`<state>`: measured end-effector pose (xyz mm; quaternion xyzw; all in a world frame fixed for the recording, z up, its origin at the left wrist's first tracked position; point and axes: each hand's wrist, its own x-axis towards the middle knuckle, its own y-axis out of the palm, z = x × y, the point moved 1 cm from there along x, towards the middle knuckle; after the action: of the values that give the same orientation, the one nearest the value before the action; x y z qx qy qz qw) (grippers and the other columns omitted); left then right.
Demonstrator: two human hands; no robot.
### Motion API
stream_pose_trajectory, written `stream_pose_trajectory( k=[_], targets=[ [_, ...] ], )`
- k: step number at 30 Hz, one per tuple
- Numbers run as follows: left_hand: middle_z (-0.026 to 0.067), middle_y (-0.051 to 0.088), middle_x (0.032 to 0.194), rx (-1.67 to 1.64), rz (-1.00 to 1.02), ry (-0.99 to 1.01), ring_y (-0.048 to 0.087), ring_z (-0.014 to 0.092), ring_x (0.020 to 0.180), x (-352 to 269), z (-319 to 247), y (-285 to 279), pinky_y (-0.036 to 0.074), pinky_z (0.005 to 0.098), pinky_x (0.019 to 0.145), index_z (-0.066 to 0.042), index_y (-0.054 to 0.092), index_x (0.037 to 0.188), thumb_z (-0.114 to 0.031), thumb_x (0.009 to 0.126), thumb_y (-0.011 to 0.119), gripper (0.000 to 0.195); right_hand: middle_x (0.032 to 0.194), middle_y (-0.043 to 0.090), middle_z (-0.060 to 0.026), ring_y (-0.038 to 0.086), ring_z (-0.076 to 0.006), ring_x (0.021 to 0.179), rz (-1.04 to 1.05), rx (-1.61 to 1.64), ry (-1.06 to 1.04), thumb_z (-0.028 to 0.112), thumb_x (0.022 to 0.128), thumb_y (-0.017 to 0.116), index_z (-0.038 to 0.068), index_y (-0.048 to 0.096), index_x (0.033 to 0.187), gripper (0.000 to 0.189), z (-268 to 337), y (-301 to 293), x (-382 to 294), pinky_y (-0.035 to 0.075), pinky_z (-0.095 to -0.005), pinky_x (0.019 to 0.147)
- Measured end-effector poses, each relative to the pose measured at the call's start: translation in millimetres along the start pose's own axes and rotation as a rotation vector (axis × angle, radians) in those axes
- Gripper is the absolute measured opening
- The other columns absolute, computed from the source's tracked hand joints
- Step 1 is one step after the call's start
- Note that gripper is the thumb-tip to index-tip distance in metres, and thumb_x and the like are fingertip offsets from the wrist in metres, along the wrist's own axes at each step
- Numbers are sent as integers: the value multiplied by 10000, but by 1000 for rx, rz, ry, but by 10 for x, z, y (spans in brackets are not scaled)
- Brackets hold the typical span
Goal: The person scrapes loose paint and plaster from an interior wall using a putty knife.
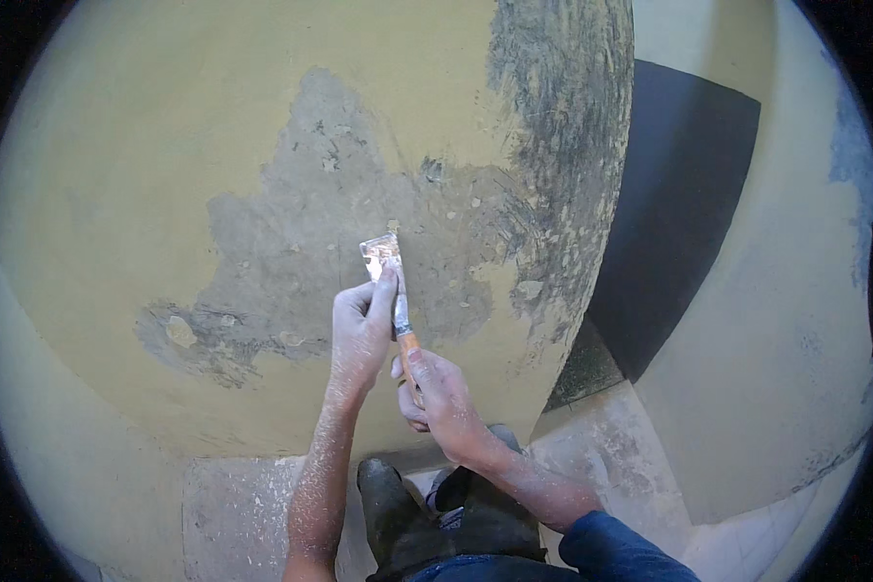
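Note:
A putty knife (401,298) with a wooden handle and a dusty metal blade is held in front of a yellow-painted wall (262,138). My right hand (440,396) grips the handle. Further up, my left hand (360,335) is closed around the knife near its blade, the thumb lying along the metal. White dust coats both hands and forearms. Behind the blade spreads a bare grey patch (284,225) where the paint is gone, dotted with small leftover flakes. Whether the blade edge touches the wall I cannot tell.
A rough, dark scraped band (560,145) runs down the wall's right edge. Beyond that edge is a dark grey panel (680,204), with a pale wall (764,349) to its right. Dust and pale specks lie on the floor (240,509) around my legs (393,502).

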<state>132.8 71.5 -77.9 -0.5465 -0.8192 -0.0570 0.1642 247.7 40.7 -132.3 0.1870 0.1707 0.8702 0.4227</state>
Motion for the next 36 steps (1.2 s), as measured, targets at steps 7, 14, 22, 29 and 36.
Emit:
stream_pose_trajectory(
  k=[7, 14, 22, 29, 36],
  targets=[
    [-40, 376, 519, 134, -104, 156, 328, 48, 525, 14, 235, 61, 258, 306, 446, 2, 441, 585, -323, 1002, 502, 532, 560, 352, 64, 324, -27, 459, -192, -187, -183, 335, 1041, 400, 62, 505, 881, 333, -236, -46, 83, 243, -220, 427],
    [-72, 360, 545, 114, -164, 262, 313, 30, 519, 88, 136, 94, 230, 278, 440, -54, 398, 578, -318, 1012, 486, 516, 592, 358, 79, 338, -13, 476, -117, -150, -188, 331, 1035, 423, 58, 507, 843, 344, -120, -97, 164, 244, -211, 438],
    [-22, 363, 485, 39, -251, 206, 322, 50, 495, 112, 102, 135, 240, 314, 427, 15, 437, 564, -303, 996, 513, 542, 603, 367, 86, 344, -8, 503, -128, -287, -340, 296, 1041, 406, 58, 515, 851, 323, -154, -138, 350, 252, -203, 446],
    [-51, 378, 492, 58, -263, 208, 321, 33, 496, 20, 320, 203, 225, 293, 425, -1, 450, 546, -276, 993, 532, 532, 598, 355, 82, 323, -5, 488, -165, -239, -238, 301, 1044, 392, 56, 509, 841, 339, -313, -235, 165, 239, -210, 435],
    [-64, 410, 500, -7, -283, 188, 326, 26, 454, 12, 234, 300, 217, 272, 415, -67, 451, 530, -312, 1003, 511, 537, 532, 342, 93, 297, -7, 429, -54, 3, -17, 321, 1039, 414, 66, 537, 859, 335, 31, -283, 62, 204, -226, 396]
  ],
)
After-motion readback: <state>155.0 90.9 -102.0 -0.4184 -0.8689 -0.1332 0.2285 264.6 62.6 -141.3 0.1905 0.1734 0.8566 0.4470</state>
